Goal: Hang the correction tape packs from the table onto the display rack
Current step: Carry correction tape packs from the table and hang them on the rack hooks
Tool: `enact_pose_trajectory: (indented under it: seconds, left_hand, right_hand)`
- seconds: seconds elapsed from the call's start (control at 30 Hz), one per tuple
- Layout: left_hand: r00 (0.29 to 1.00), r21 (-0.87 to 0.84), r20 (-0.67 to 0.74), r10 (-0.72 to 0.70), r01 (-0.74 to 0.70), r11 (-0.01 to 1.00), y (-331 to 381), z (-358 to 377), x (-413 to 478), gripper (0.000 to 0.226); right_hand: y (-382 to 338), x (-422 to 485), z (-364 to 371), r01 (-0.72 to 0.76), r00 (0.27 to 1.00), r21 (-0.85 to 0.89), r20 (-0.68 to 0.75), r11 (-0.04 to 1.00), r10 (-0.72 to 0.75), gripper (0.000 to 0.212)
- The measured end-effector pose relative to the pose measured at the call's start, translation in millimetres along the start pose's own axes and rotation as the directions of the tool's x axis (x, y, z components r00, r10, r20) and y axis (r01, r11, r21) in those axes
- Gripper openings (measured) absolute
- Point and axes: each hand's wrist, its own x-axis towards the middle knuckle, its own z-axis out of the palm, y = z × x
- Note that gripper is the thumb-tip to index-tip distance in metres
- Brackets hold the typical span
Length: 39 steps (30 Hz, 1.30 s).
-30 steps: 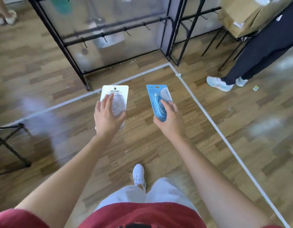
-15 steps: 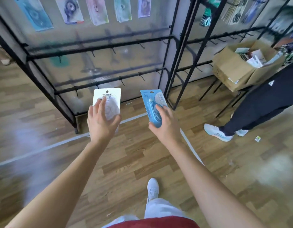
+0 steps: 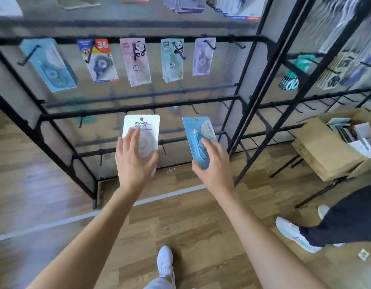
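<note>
Rack has come up close since a second ago: then mostly floor and the bottom rail ahead of me, now the display rack (image 3: 138, 106) fills the view, upper rail included. Both packs ride higher against it than before. Reads as the walk-over nearly done, hanging step next.

- Upper rail: a row of hung packs (image 3: 134, 61) already on their hooks, somewhat blurred.
- Middle rail: bare hooks (image 3: 194, 108) just above the two packs I carry. Likely targets, my guess only.
- Desk not in view.

Hands:
- left hand (image 3: 134, 161): holds the white pack (image 3: 145, 126) upright. Fingers lie fairly straight across its clear blister, thumb at the pack's right edge. Grip looks loose and flat rather than a tight pinch. Hang hole at the top is clear of my fingers.
- right hand (image 3: 213, 161): holds the blue pack (image 3: 196, 130) by its lower end, thumb on the front face, fingers behind and hidden. Pack tilts a little to the left.

Neither pack touches the rack yet; both are in the air in front of it, side by side and apart.

Off to the right: a cardboard box (image 3: 326, 147) on a stand, and another person's shoe (image 3: 295, 234).
</note>
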Motion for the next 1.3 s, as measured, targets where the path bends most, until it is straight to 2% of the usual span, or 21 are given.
enact_pose_trajectory:
  seconds: [0.17, 0.33, 0.5, 0.87, 1.1, 1.3]
  left_hand:
    - [0.999, 0.012, -0.047, 0.024, -0.023, 1.000, -10.9, 1.3, 69.3, 0.073]
    - [0.995, 0.031, -0.090, 0.046, -0.044, 0.999, -14.4, -5.6, 115.6, 0.087]
    - [0.987, 0.038, -0.160, 0.031, -0.025, 0.999, -15.4, -6.5, 142.5, 0.078]
    - [0.954, 0.061, -0.299, -0.009, 0.029, 0.998, -10.0, -10.9, 166.0, 0.076]
    - [0.900, 0.043, -0.435, 0.037, -0.020, 0.999, -13.8, -36.2, 177.2, 0.083]
    - [0.844, 0.040, -0.508, 0.171, -0.175, 0.984, -15.9, -64.3, 204.2, 0.075]
  right_hand:
    - [-18.6, 73.5, 24.5, 0.066, 0.995, 0.076, -0.084, 0.995, -0.060, 0.061]
    - [-35.0, 123.8, 38.6, 0.146, 0.983, 0.113, -0.124, 0.983, -0.132, 0.063]
    - [-42.8, 158.6, 42.8, 0.219, 0.967, 0.138, -0.163, 0.966, -0.196, 0.062]
    - [-50.0, 207.0, 45.0, 0.359, 0.928, 0.184, -0.175, 0.915, -0.329, 0.062]
    - [-73.0, 215.7, 55.9, 0.435, 0.894, 0.225, -0.226, 0.872, -0.388, 0.060]
    - [-106.8, 221.5, 61.7, 0.450, 0.882, 0.238, -0.272, 0.861, -0.385, 0.060]
